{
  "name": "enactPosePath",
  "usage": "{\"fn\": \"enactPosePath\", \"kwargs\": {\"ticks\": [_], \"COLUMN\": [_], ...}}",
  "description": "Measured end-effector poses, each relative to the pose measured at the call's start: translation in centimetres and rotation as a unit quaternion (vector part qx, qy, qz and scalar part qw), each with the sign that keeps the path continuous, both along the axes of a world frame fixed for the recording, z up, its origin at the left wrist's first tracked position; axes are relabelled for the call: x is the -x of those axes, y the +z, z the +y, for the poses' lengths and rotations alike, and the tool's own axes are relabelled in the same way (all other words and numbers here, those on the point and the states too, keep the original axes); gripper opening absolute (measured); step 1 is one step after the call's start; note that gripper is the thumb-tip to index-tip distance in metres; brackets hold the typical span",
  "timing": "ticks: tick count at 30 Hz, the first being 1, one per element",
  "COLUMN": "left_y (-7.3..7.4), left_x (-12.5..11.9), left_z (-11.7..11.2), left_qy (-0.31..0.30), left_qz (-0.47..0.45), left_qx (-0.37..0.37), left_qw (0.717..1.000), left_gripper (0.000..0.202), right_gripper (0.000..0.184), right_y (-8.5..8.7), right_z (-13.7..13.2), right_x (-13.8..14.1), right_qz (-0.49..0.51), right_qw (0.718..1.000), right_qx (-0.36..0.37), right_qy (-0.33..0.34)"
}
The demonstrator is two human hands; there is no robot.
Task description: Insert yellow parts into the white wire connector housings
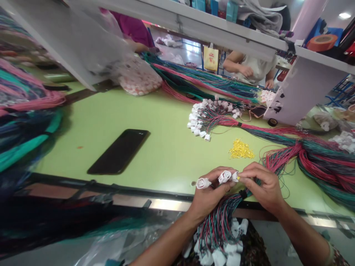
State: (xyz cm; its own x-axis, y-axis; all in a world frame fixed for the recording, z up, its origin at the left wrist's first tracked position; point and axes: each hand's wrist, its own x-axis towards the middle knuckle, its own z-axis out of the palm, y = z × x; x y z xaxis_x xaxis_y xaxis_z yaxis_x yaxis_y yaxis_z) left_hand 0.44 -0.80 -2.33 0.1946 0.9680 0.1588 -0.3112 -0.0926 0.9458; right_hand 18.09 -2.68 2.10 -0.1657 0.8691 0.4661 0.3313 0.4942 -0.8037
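My left hand [208,197] is closed around a few white plug connectors [224,176], their open faces turned up. Thumb and fingers of my right hand [264,186] pinch a tiny yellow piece [238,178] at the rightmost connector. Below my hands, a bundle of red, green and dark wires [219,221] hangs over the table edge, with more white connectors [219,255] at its lower end. Black tape [243,193] wraps this bundle near my right hand. Beyond my hands lies a small heap of yellow pieces [241,148] on the green tabletop [166,147].
A black phone [119,151] lies left of centre. A finished-looking wire bundle with white connectors [198,118] lies farther back. Thick wire bundles [327,173] cover the right side; others [27,92] are at left. A plastic bag [138,75] and two people [249,68] are across the table.
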Motion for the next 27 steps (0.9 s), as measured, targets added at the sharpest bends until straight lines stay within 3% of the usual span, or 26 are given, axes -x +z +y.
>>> {"fn": "enactPosePath", "kwargs": {"ticks": [4,7,11,14,18,22,27], "left_y": [0.0,0.2,0.6,0.8,1.0,1.1,1.3], "left_x": [0.0,0.0,-0.1,0.0,0.0,-0.2,0.4], "left_z": [-0.1,-0.2,-0.4,-0.5,-0.4,-0.2,-0.1], "left_qy": [0.003,0.006,0.003,0.001,-0.002,-0.009,-0.062], "left_qz": [0.006,0.008,0.017,0.023,0.027,0.033,-0.019], "left_qx": [-0.022,-0.043,-0.054,-0.055,-0.029,-0.003,0.030], "left_qw": [1.000,0.999,0.998,0.998,0.999,0.999,0.997], "left_gripper": [0.026,0.026,0.024,0.025,0.022,0.018,0.017], "right_gripper": [0.013,0.007,0.013,0.016,0.014,0.022,0.015], "right_y": [0.1,-0.2,-0.7,-0.8,-0.6,-0.8,-0.7], "right_z": [-0.1,0.0,0.4,0.5,0.4,0.2,-0.7], "right_x": [-0.1,-0.1,0.0,0.0,0.0,-0.2,-1.1], "right_qz": [0.007,0.059,0.157,0.185,0.153,0.061,0.046], "right_qw": [0.999,0.993,0.963,0.947,0.954,0.982,0.990], "right_qx": [0.032,0.101,0.220,0.263,0.255,0.176,0.131], "right_qy": [-0.001,-0.013,0.006,0.017,0.030,0.003,-0.004]}}
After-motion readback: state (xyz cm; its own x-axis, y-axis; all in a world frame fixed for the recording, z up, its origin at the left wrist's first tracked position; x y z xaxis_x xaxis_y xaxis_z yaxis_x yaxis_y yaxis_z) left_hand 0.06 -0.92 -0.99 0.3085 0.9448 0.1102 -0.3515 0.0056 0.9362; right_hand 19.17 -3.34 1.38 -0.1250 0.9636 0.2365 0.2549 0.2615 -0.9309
